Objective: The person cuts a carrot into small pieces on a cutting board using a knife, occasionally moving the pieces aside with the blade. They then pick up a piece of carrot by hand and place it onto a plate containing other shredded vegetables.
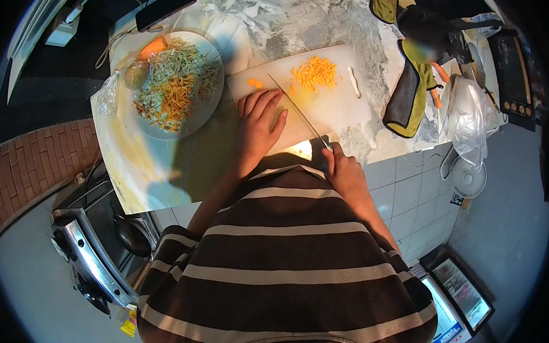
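My right hand (346, 171) is closed around the handle of a kitchen knife (301, 114), at the near edge of a white cutting board (352, 116). The blade slants away to the left across the board. Left of the blade, my left hand (262, 123) rests on the board with fingers stretched forward and thumb apart. Nothing shows in it, though the underside of the fingers is hidden. Just beyond its fingertips are a few small orange slices (255, 83), which look like carrot. A pile of chopped orange pieces (315, 74) lies right of the blade.
A large plate (213, 107) at the left bears shredded vegetables. A white strip-like thing (353, 82) lies on the board's right. Farther right are a black-and-yellow cloth item (406, 98) and a clear plastic bag (466, 111). A phone (164, 9) lies at the back left.
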`<state>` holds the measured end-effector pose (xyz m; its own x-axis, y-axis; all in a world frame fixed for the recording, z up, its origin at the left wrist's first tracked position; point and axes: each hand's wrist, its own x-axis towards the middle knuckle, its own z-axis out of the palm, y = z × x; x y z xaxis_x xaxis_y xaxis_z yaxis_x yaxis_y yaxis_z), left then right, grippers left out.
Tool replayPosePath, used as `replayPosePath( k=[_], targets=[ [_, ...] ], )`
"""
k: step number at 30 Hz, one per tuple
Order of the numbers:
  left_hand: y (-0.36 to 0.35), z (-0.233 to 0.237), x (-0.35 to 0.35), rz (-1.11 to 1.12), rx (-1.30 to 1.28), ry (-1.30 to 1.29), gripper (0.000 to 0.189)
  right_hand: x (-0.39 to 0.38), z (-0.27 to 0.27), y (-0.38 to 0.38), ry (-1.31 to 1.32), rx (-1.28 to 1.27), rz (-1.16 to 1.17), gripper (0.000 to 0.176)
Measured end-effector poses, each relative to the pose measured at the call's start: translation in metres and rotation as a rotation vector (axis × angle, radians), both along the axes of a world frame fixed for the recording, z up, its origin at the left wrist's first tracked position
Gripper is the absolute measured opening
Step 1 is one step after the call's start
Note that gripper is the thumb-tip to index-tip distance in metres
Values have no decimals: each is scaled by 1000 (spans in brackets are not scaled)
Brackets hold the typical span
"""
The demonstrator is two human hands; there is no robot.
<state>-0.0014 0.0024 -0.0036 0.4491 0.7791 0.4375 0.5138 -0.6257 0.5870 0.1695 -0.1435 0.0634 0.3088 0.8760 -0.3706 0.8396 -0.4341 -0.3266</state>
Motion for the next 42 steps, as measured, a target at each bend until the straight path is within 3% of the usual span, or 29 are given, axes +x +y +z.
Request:
replayPosePath(
  k=[8, 10, 14, 16, 17, 23, 25, 26, 28, 42],
  targets=[
    [0, -1, -1, 30, -11, -33, 33, 4, 2, 5, 13, -88, -5, 37],
    [0, 0, -1, 26, -23, -42, 33, 14, -5, 0, 300, 27, -26, 42],
    [0, 1, 0, 34, -27, -39, 33, 26, -27, -6, 565, 223, -2, 48],
    [1, -2, 0, 52, 14, -42, 32, 27, 4, 4, 886, -240, -330, 52],
    [2, -1, -1, 52, 18, -40, 32, 27, 7, 4, 889, -237, -328, 52],
    [6, 24, 7, 114, -233, -176, 25, 37, 12, -4, 1070, -304, -359, 52],
    [13, 21, 13, 43, -804, -660, 24, 38, 18, -3, 1100, -333, -369, 54],
    [18, 22, 12, 42, -800, -659, 24, 39, 20, -2, 1101, -329, -368, 54],
    [28, 25, 6, -82, -1079, -558, 19, 39, 22, -2, 1119, -329, -362, 56],
    [30, 19, 6, -114, -1138, -603, 18, 41, 13, -8, 1194, -341, -444, 56]
  ],
)
